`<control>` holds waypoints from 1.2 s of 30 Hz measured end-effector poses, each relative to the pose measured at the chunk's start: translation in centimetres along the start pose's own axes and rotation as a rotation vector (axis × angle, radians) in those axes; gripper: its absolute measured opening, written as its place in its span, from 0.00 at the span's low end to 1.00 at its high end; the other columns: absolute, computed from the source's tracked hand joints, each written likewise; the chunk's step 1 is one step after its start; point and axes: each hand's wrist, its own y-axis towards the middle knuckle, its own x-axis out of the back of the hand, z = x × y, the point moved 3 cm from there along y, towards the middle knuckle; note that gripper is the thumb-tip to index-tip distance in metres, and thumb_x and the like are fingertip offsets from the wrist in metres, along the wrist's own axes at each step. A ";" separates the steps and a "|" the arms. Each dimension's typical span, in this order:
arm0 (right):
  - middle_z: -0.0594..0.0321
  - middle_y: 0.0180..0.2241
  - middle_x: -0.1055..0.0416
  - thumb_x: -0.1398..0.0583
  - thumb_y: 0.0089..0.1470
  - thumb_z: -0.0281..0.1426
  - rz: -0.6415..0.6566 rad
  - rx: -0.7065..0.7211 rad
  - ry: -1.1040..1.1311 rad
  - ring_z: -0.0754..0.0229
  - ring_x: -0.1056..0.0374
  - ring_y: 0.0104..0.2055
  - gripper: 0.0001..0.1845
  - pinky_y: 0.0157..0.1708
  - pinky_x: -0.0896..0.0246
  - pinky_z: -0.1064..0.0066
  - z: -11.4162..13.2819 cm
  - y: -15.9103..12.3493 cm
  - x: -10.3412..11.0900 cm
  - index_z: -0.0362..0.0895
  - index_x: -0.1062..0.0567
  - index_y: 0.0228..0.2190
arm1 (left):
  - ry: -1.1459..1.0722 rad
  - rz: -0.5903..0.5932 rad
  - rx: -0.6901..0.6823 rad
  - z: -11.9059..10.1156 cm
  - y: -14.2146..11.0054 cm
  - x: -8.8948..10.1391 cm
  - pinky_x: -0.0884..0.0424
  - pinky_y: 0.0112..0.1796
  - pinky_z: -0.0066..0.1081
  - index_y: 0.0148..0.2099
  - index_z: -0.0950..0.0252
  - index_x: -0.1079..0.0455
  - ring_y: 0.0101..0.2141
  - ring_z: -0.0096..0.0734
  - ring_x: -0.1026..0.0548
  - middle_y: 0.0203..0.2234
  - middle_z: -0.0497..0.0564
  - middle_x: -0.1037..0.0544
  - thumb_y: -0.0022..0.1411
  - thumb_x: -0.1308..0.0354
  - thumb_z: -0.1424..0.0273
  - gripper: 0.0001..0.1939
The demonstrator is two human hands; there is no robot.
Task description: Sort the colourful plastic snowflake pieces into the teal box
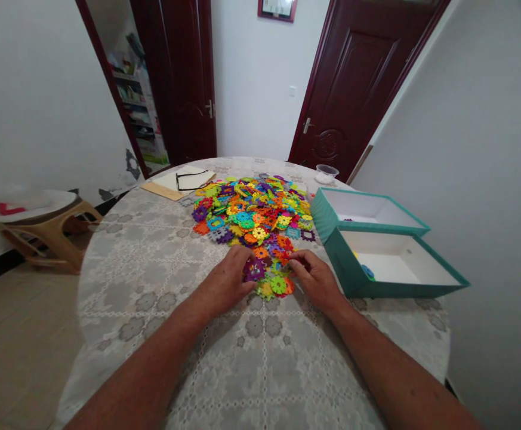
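A heap of bright plastic interlocking pieces (251, 209), many flower- or gear-shaped, covers the middle of the table. At its near edge, my left hand (227, 278) has its thumb and fingers closed around a purple interlocking piece (254, 270). Opposite it, my right hand (314, 276) is closed in a pinch beside some red and orange pieces; whatever lies between its fingertips is too small to make out. Between the hands, a lime-green flower-shaped piece (279, 285) lies among yellow and orange ones.
Right of the heap stand two teal boxes with white insides, a nearer one (398, 291) with a few pieces and a farther one (376, 196). Eyeglasses (193, 173) rest on papers at the back left. A clear plastic bowl (327, 173) sits near the far edge.
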 end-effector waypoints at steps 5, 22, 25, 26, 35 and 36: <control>0.58 0.39 0.23 0.39 0.64 0.46 -0.012 -0.074 0.109 0.54 0.26 0.40 0.17 0.36 0.24 0.65 -0.5 0.2 -0.1 0.47 0.21 0.44 | -0.043 0.016 0.005 0.3 -0.1 -0.5 0.34 0.61 0.41 0.67 0.54 0.40 0.61 0.44 0.32 0.60 0.55 0.34 0.57 0.40 0.77 0.37; 0.61 0.36 0.25 0.35 0.58 0.46 -0.093 -0.208 0.318 0.55 0.25 0.36 0.31 0.31 0.22 0.65 -0.6 0.8 -0.2 0.44 0.25 0.57 | -0.163 0.082 0.062 0.5 0.0 0.2 0.35 0.65 0.39 0.74 0.52 0.43 0.65 0.43 0.33 0.68 0.54 0.37 0.55 0.39 0.77 0.45; 0.64 0.30 0.26 0.36 0.58 0.48 -0.075 -0.250 0.273 0.59 0.29 0.26 0.29 0.21 0.29 0.69 -0.4 0.6 -0.1 0.43 0.24 0.54 | -0.195 0.095 0.087 0.5 0.1 0.3 0.34 0.64 0.40 0.73 0.54 0.40 0.64 0.45 0.32 0.68 0.55 0.35 0.56 0.36 0.73 0.43; 0.65 0.28 0.27 0.36 0.59 0.48 -0.067 -0.256 0.260 0.61 0.32 0.22 0.28 0.18 0.33 0.71 -0.3 0.5 -0.1 0.43 0.23 0.53 | -0.210 0.087 0.088 0.6 0.1 0.4 0.33 0.63 0.41 0.72 0.54 0.39 0.63 0.45 0.31 0.67 0.55 0.33 0.57 0.36 0.70 0.40; 0.69 0.28 0.27 0.27 0.48 0.48 -0.051 -0.442 0.625 0.67 0.33 0.20 0.26 0.15 0.37 0.77 -0.5 0.4 -0.3 0.45 0.23 0.41 | -0.331 -0.055 0.172 2.5 0.5 0.6 0.27 0.51 0.39 0.68 0.60 0.35 0.44 0.38 0.22 0.48 0.54 0.19 0.68 0.50 0.70 0.27; 0.68 0.29 0.27 0.25 0.46 0.46 -0.064 -0.468 0.684 0.68 0.33 0.21 0.25 0.16 0.35 0.77 -0.6 0.5 -0.1 0.45 0.23 0.40 | -0.325 -0.061 0.187 2.6 0.6 0.6 0.27 0.50 0.39 0.69 0.61 0.36 0.43 0.38 0.22 0.47 0.54 0.18 0.68 0.50 0.70 0.28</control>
